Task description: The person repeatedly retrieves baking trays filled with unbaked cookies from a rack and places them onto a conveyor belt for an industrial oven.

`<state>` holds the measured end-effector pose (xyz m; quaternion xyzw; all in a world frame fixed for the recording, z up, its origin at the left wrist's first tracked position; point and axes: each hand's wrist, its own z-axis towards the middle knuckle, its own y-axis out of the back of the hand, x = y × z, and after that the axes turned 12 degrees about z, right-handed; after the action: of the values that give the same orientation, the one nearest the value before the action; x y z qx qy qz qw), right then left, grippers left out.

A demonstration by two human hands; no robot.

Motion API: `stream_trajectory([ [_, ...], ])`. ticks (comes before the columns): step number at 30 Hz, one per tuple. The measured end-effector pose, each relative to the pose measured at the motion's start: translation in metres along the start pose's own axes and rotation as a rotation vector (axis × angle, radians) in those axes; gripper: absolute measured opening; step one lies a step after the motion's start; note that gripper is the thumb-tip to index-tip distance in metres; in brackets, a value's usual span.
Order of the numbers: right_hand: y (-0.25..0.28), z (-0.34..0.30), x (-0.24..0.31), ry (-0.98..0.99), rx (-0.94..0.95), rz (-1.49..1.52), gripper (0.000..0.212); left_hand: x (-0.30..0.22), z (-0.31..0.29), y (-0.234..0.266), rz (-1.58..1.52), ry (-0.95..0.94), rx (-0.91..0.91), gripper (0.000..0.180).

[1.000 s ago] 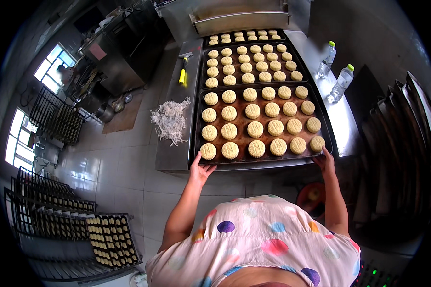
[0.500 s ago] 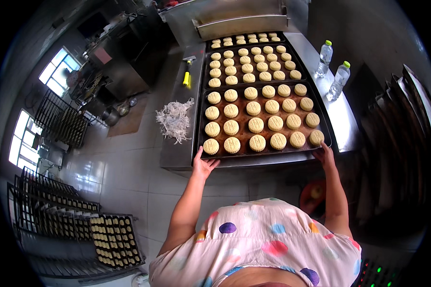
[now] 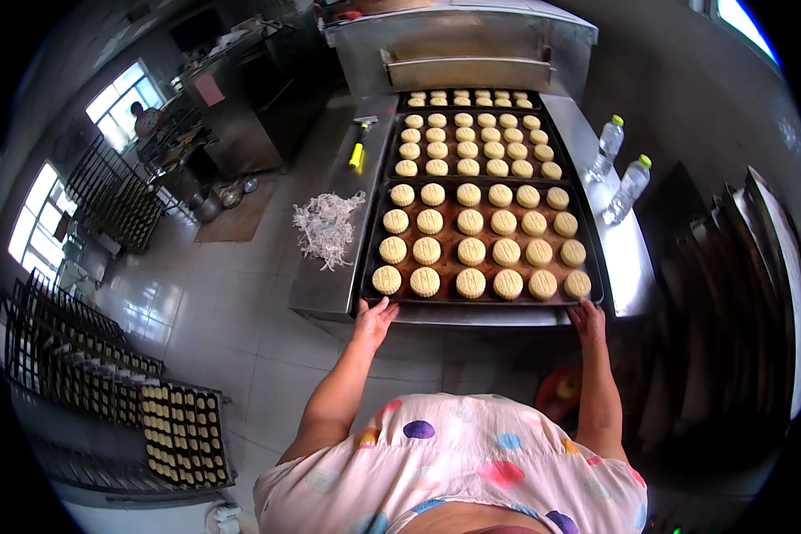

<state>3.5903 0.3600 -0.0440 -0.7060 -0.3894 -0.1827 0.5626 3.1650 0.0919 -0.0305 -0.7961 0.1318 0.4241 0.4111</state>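
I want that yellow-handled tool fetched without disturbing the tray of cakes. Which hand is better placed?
Probably left. The left hand is at the tray's near-left corner, the same side as the yellow-handled tool; the right hand would cross the cakes.

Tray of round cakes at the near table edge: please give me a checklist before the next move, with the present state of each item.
1. Left hand on the near rim of the tray: ok.
2. Right hand on the rim near the right corner: ok.
3. Firm grip on the rim: cannot tell.
4. Cakes lie in even rows: ok.
5. Second tray directly behind, gap to it: cannot tell.
6. Two bottles stand apart from the tray: ok.
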Motion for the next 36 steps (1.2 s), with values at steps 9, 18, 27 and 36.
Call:
stream_trajectory([
  [9,-0.003,-0.005,0.002,-0.014,0.091,-0.035,0.03,0.006,0.001,0.009,0.095,-0.027,0.002,0.098],
  [18,-0.002,-0.006,-0.003,0.023,0.104,-0.025,0.046,0.0,-0.001,0.003,0.226,-0.023,0.019,0.089],
  [27,-0.004,0.0,-0.011,0.068,0.034,0.003,0.08,0.002,0.004,-0.002,0.366,-0.035,-0.079,0.053],
  [36,-0.002,-0.01,-0.024,0.194,-0.016,-0.179,0.038,0.0,-0.056,0.006,0.58,-0.267,-0.313,0.022],
])
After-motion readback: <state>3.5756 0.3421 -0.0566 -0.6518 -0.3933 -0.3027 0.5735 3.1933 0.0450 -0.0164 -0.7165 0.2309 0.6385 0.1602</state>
